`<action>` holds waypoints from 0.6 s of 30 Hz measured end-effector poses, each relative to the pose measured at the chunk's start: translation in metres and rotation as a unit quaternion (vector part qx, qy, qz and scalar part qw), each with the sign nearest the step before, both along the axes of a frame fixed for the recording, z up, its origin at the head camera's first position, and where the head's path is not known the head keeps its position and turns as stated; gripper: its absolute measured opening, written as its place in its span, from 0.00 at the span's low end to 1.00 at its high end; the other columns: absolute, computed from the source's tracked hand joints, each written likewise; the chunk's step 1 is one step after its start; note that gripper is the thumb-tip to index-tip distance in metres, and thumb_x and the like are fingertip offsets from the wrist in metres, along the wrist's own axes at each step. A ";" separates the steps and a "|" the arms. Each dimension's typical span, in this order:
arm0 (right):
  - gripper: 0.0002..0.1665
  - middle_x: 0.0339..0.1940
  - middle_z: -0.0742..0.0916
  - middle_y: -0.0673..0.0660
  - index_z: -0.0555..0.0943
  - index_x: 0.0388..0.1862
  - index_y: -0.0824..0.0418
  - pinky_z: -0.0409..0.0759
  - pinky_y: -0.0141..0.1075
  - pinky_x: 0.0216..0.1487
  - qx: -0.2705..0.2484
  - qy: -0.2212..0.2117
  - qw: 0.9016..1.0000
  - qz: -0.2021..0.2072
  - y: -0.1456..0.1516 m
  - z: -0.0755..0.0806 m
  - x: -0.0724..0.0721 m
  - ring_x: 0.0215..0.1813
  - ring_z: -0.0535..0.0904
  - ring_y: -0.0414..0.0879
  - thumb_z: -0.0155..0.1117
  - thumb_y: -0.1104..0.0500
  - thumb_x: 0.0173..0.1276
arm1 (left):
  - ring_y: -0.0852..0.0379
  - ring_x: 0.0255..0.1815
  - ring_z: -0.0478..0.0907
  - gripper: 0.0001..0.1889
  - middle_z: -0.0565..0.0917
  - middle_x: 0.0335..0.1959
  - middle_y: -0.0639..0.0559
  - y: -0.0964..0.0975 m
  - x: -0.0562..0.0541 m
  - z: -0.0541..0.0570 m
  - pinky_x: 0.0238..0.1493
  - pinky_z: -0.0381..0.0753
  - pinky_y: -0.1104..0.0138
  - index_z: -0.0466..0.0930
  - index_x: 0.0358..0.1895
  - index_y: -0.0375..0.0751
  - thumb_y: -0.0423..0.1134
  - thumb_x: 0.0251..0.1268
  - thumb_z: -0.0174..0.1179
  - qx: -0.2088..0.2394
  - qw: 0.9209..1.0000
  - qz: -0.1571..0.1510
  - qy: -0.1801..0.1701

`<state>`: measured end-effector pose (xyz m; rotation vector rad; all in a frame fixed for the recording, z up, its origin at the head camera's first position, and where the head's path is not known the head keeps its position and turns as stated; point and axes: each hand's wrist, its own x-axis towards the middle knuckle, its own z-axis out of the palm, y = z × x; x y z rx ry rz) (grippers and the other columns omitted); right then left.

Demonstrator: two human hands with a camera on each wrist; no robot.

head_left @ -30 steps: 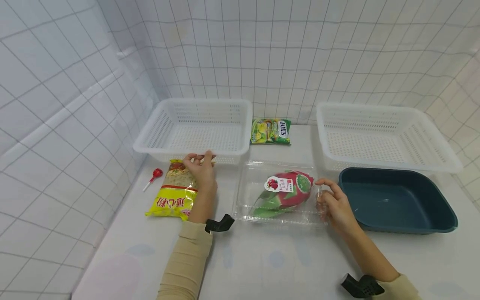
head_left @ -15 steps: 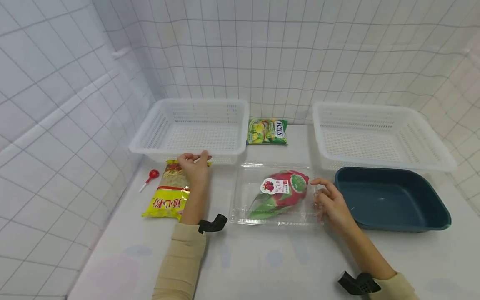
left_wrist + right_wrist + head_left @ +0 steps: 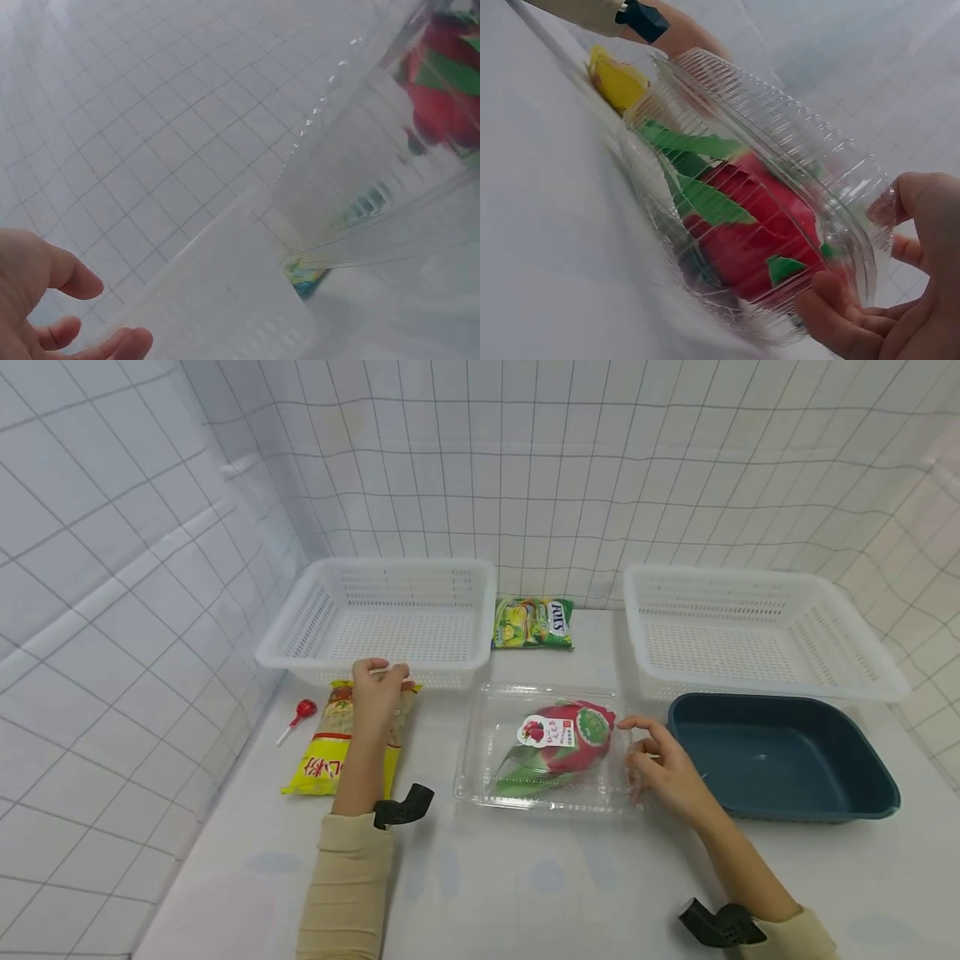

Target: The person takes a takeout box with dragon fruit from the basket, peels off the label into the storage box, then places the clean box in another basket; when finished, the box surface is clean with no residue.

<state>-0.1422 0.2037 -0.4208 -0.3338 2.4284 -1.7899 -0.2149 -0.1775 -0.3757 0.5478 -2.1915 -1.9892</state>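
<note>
A dragon fruit [image 3: 588,752] with a white label lies inside a clear plastic clamshell box [image 3: 483,752] in the middle of the table. My right hand [image 3: 663,768] grips the right end of this box; in the right wrist view, thumb and fingers [image 3: 847,330] bend around its end wall. My left hand [image 3: 377,697] is over the upper part of a yellow bag of dry food [image 3: 315,768], near the front of the left white basket [image 3: 300,647]. Its fingers are loosely bent, and the left wrist view shows nothing between them. Forearm and hand cover part of the bag.
A red lollipop [image 3: 303,710] lies left of the bag. A green candy bag [image 3: 532,622] rests between the left basket and the right white basket [image 3: 750,672]. The dark blue bin [image 3: 787,768] stands right of my right hand. Grid-patterned cloth [image 3: 555,485] hangs behind.
My left hand has shifted left along the basket's front, uncovering more of the yellow bag's right side. The right hand stays at the clamshell box. The head view has turned slightly.
</note>
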 end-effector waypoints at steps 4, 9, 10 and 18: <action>0.28 0.36 0.83 0.63 0.68 0.67 0.53 0.82 0.39 0.28 0.084 0.011 0.996 0.000 0.004 0.008 0.003 0.29 0.80 0.46 0.56 0.65 0.69 | 0.38 0.49 0.80 0.16 0.77 0.44 0.40 -0.001 0.003 0.004 0.47 0.76 0.61 0.64 0.54 0.37 0.41 0.71 0.54 -0.084 0.995 -0.051 -0.007; 0.30 0.41 0.86 0.60 0.68 0.70 0.49 0.79 0.39 0.30 0.169 0.027 0.985 -0.011 0.005 0.021 0.007 0.30 0.82 0.45 0.61 0.56 0.70 | 0.40 0.47 0.80 0.14 0.78 0.42 0.42 0.006 0.008 0.008 0.44 0.74 0.63 0.70 0.50 0.38 0.45 0.71 0.54 -0.154 0.981 -0.115 0.007; 0.30 0.42 0.85 0.60 0.69 0.70 0.49 0.78 0.39 0.30 0.187 0.030 0.982 -0.016 0.004 0.024 0.008 0.30 0.82 0.45 0.62 0.54 0.70 | 0.41 0.46 0.80 0.14 0.78 0.42 0.43 0.007 0.009 0.008 0.43 0.73 0.63 0.71 0.50 0.39 0.45 0.71 0.54 -0.165 0.978 -0.126 0.012; 0.23 0.41 0.81 0.58 0.77 0.61 0.61 0.74 0.43 0.35 0.277 0.113 0.953 -0.058 0.000 0.046 0.007 0.39 0.76 0.49 0.63 0.55 0.69 | 0.50 0.39 0.78 0.14 0.79 0.44 0.44 0.013 0.034 -0.012 0.38 0.77 0.63 0.73 0.54 0.40 0.43 0.71 0.56 -0.230 0.949 -0.212 0.040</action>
